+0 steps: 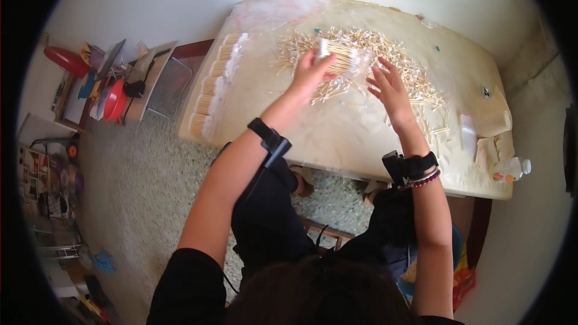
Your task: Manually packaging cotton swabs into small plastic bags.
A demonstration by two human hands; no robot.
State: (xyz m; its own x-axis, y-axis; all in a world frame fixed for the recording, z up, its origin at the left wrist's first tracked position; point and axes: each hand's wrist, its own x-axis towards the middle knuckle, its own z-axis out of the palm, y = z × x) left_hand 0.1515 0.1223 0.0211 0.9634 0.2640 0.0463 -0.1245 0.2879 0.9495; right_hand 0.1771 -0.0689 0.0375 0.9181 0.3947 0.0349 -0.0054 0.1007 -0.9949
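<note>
- By the right hand (391, 89), fingers half spread, nothing is seen held; whether the plastic beside it is touched cannot be told.
- In the left hand (312, 74), a cotton-swab bundle (341, 58) in clear plastic is gripped.
- Around nine o'clock from it, a row of packs (210, 86) appears finished.
- Mostly from twelve to four, many loose swabs (416, 76) are left unpacked.
- Toward ten, clear bags (277, 11), seemingly unfilled, are laid.

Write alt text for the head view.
The left hand holds a clear bag of cotton swabs over a table, the right hand beside it. Loose swabs lie heaped beneath and beyond; more filled bags line the table's left side.
</note>
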